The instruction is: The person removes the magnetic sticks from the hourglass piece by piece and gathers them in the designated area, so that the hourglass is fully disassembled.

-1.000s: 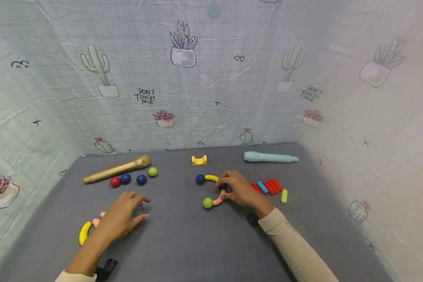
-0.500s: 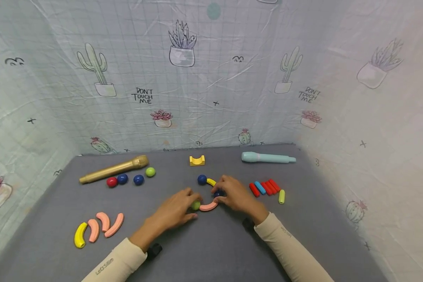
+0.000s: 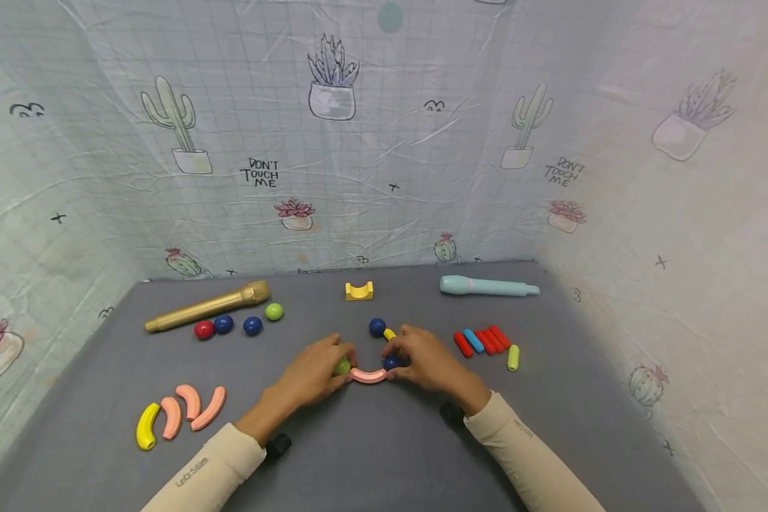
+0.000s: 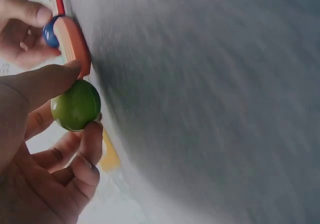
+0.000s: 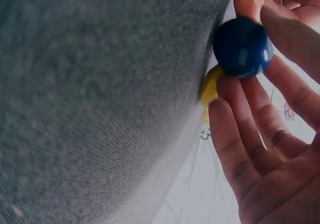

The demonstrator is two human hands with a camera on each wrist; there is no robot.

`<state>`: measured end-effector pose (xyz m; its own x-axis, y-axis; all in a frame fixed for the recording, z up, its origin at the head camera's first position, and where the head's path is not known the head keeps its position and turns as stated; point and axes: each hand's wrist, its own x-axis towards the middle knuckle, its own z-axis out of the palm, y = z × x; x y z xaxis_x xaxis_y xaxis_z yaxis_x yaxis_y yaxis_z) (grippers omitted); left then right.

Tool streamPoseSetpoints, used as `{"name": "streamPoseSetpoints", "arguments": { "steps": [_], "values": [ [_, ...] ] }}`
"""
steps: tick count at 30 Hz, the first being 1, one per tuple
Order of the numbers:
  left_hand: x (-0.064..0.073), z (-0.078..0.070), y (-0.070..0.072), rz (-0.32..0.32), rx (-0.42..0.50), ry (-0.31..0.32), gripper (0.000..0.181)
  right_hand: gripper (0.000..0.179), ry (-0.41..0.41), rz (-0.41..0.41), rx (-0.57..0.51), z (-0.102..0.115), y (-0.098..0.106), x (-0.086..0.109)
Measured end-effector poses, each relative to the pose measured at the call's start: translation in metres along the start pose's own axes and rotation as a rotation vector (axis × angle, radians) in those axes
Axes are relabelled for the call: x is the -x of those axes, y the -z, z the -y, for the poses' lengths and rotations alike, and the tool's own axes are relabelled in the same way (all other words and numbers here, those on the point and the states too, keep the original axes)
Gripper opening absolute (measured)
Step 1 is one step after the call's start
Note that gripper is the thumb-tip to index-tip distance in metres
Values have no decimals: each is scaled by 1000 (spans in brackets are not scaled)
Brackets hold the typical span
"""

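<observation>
My left hand (image 3: pixel 316 370) pinches a green ball (image 4: pixel 76 105) between thumb and fingers, just above the grey cloth. A blue ball (image 5: pixel 243 47) is held by my right hand (image 3: pixel 425 359) in the same manner. Between the two balls runs a curved pink piece (image 3: pixel 368 376), one end at each ball. Behind the right fingers, a yellow curved piece (image 3: pixel 390 334) shows partly, leading up to a second blue ball (image 3: pixel 377 327). The right hand hides where the yellow piece meets the held ball.
Left lie curved pink pieces (image 3: pixel 172 417) and a yellow one (image 3: pixel 146 427). Behind are a gold microphone-shaped stick (image 3: pixel 208 307) and several balls (image 3: pixel 252 326). A yellow cradle block (image 3: pixel 359 291), a light-blue stick (image 3: pixel 486 286) and short red pieces (image 3: pixel 489 340) lie farther back and right.
My left hand has come right from beside the loose curved pieces and taken hold of the green ball. The joined balls and pieces have turned, the green ball swinging left.
</observation>
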<state>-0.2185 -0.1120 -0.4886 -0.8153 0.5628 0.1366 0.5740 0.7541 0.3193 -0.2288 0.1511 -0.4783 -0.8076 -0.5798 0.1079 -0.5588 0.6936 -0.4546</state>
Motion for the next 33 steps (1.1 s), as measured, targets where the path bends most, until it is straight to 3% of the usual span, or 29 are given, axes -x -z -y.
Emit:
{"name": "streamPoseSetpoints", "arguments": {
  "steps": [7,12,16,21,26,33],
  "values": [
    [23,27,26,-120,34,30,25,37,37,66,-66,3,3,5],
    [47,58,51,-229,-6,86,26,37,47,77,-77,5,1,7],
    [69,86,75,-276,-35,151,30,35,50,75,-86,6,0,7],
    [90,128,100,-269,-74,264,32,34,68,75,-90,8,-2,5],
    [108,166,113,-206,-58,384,31,35,64,77,-94,9,-4,4],
    [117,195,122,-120,-80,449,29,35,55,79,-112,9,-5,3]
  ]
}}
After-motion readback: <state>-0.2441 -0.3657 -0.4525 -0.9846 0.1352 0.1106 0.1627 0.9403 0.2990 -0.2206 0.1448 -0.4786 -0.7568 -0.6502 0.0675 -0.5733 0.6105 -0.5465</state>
